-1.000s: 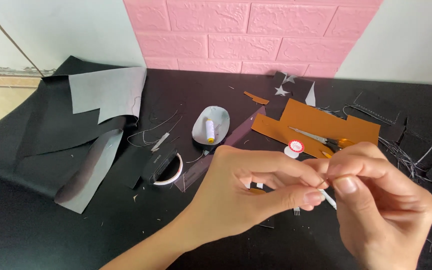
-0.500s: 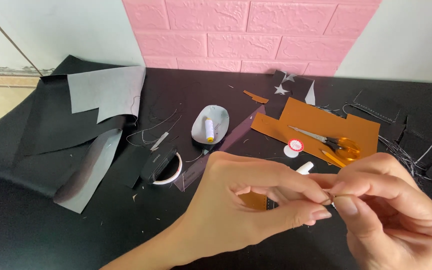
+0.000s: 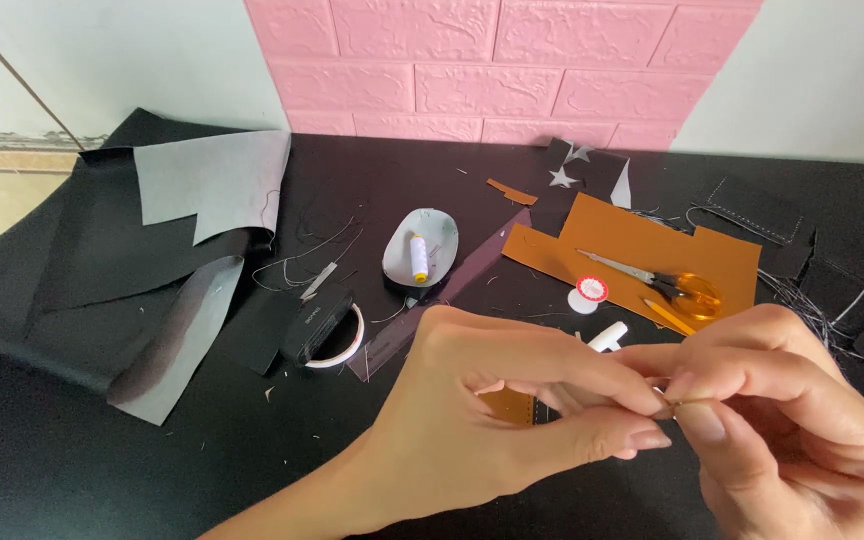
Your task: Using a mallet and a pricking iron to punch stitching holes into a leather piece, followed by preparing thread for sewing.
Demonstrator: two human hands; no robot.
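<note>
My left hand [image 3: 492, 400] and my right hand [image 3: 802, 430] meet low in the head view, above a black table [image 3: 102, 470]. Thumb and forefinger of both hands pinch together at one spot on a tiny thin item [image 3: 670, 404] that is too small to name. A small tan leather piece [image 3: 508, 405] shows under my left fingers; whether they hold it I cannot tell. A short white tube [image 3: 607, 337] lies just beyond my fingertips.
Orange-handled scissors [image 3: 672, 285] lie on a tan leather sheet [image 3: 602, 235], beside a round white-and-red spool [image 3: 590, 292]. Centre table has a white dish [image 3: 437, 235] with a thread spool, a clear ruler [image 3: 452, 290] and a black-and-white roll [image 3: 327, 330]. Black fabric [image 3: 82, 270] is heaped on the left.
Both hands have shifted slightly lower and to the right, staying pinched together. The white tube, hidden by my fingers a second ago, now shows beyond them.
</note>
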